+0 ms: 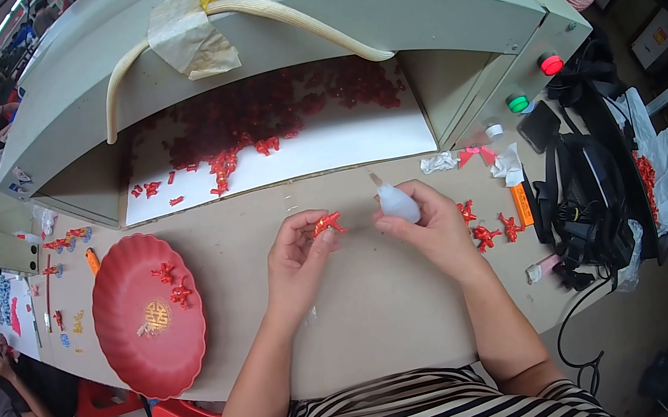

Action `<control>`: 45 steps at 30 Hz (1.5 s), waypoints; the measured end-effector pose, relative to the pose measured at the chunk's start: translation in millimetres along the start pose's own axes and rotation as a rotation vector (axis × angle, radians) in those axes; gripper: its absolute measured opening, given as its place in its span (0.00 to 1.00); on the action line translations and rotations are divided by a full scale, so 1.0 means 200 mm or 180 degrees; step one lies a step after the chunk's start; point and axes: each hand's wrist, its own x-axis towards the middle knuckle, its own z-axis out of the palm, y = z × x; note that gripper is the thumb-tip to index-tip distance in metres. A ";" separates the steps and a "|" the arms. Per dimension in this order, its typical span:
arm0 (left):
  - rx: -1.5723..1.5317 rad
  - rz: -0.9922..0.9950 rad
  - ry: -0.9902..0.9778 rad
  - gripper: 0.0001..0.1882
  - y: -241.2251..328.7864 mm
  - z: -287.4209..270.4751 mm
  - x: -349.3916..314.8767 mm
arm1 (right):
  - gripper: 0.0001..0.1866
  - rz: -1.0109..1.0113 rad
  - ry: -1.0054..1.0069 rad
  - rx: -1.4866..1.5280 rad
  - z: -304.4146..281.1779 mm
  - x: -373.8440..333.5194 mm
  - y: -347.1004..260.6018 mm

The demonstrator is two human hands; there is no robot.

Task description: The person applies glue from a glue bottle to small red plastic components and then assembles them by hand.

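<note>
Between the fingers and thumb of my left hand (299,250) is a small glossy red figurine (327,225). My right hand (433,222) grips a pale, translucent squeeze bottle (397,203), its narrow nozzle pointing up and away from me. The two hands are apart, above the middle of the table, and the nozzle does not touch the figurine. Just right of my right hand lie several more red figurines (486,236). A red scalloped bowl (120,335) to the left holds two similar figurines (180,294). Finer details of the held figurine are too small to make out.
Ahead stands a grey-green cabinet (424,9) with many red pieces on its white floor (325,156). Its right side carries a red button (550,64) and a green button (517,102). Black bag (571,184) and phone (538,126) lie right. People sit far left.
</note>
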 end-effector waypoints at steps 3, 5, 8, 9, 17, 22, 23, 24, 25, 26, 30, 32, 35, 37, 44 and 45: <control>0.0220 -0.0112 0.0054 0.12 -0.02 0.01 -0.01 | 0.13 -0.0177 0.0173 -0.0548 -0.03 -0.01 -0.03; 0.0167 -0.0086 0.0102 0.12 -0.03 0.01 -0.01 | 0.14 -0.0248 0.0306 -0.0043 -0.03 -0.01 -0.04; 0.0251 -0.0129 0.0158 0.12 -0.03 0.02 -0.01 | 0.14 -0.0580 0.0417 -0.0078 -0.04 -0.03 -0.01; 0.0298 -0.0132 0.0183 0.11 -0.04 0.02 -0.01 | 0.14 -0.0563 0.0420 -0.0079 -0.03 -0.03 -0.01; 0.0637 0.0226 0.0252 0.11 -0.06 0.03 0.00 | 0.14 -0.1293 0.0719 -0.0501 0.00 -0.03 0.01; 0.0560 0.0266 0.0400 0.10 -0.07 0.02 0.01 | 0.15 -0.1576 0.0628 -0.1133 0.01 -0.04 0.00; 0.0558 0.0267 0.0404 0.10 -0.07 0.02 0.01 | 0.16 -0.1598 0.0610 -0.1197 0.02 -0.04 0.01; 0.0553 0.0285 0.0400 0.10 -0.07 0.03 0.01 | 0.17 -0.1619 0.0599 -0.1264 0.02 -0.04 0.02; 0.0548 0.0303 0.0395 0.10 -0.07 0.03 0.01 | 0.17 -0.1620 0.0602 -0.1267 0.03 -0.04 0.02; 0.0546 0.0305 0.0390 0.10 -0.07 0.03 0.01 | 0.17 -0.1664 0.0601 -0.1295 0.03 -0.04 0.02; 0.0543 0.0265 0.0364 0.10 -0.07 0.02 0.01 | 0.18 -0.1762 0.0630 -0.1325 0.04 -0.04 0.02; 0.0536 0.0281 0.0344 0.10 -0.08 0.03 0.01 | 0.18 -0.1782 0.0631 -0.1353 0.04 -0.04 0.02; 0.0511 0.0275 0.0342 0.10 -0.07 0.03 0.01 | 0.18 -0.1825 0.0649 -0.1376 0.04 -0.04 0.03; 0.0508 0.0226 0.0360 0.10 -0.08 0.03 0.01 | 0.18 -0.1851 0.0671 -0.1378 0.04 -0.03 0.03; 0.0560 0.0229 0.0339 0.09 -0.08 0.03 0.01 | 0.17 -0.1928 0.0687 -0.1408 0.04 -0.03 0.03; 0.0543 0.0217 0.0344 0.09 -0.07 0.03 0.01 | 0.17 -0.1934 0.0704 -0.1423 0.04 -0.03 0.03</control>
